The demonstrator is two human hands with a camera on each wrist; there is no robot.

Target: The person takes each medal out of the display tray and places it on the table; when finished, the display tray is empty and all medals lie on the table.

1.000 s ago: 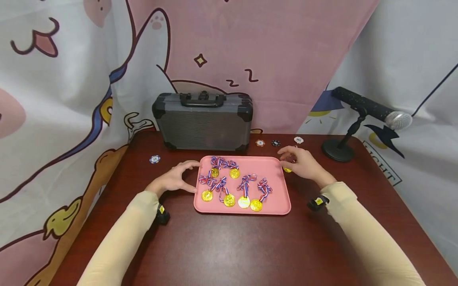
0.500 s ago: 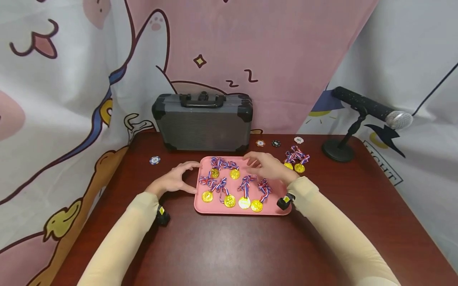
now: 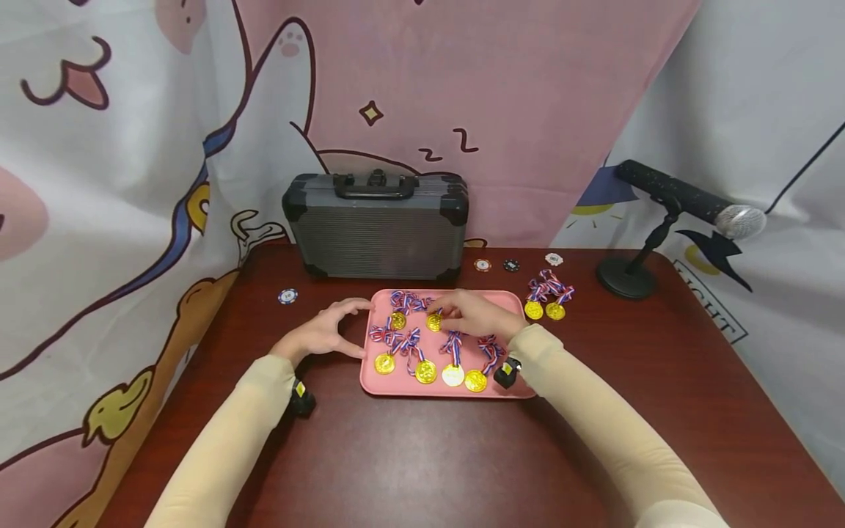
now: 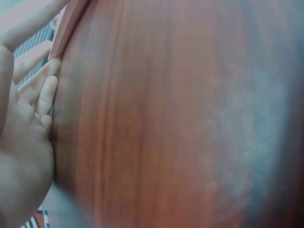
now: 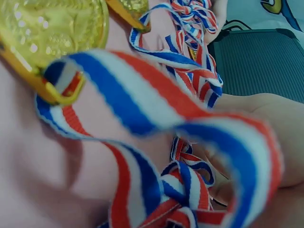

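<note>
My left hand [image 3: 325,328] is spread at the left end of a pink tray [image 3: 404,383], thumb and fingertips along its rim. In the left wrist view its fingers lie fairly straight beside the tray edge [image 4: 71,19]. My right hand [image 3: 480,315] reaches over the tray, fingertips close around a gold medal [image 3: 433,323] in the back row. Whether they pinch its ribbon I cannot tell. Several other gold medals lie on the tray, with bundled red, white and blue ribbons. Up close, the right wrist view shows a ribbon [image 5: 156,95] partly covering the fingers.
Two ribboned medals [image 3: 555,312] lie right of the tray. Behind it stands a grey hard case [image 3: 379,235]. Several poker chips dot the table, one a blue-and-white chip [image 3: 287,296] at left. A microphone [image 3: 739,221] on a black stand [image 3: 626,279] is at back right.
My right hand has moved left from the two medals beside the tray, now in full view, to the back-row medal on the tray. The left hand has stayed at the rim.
</note>
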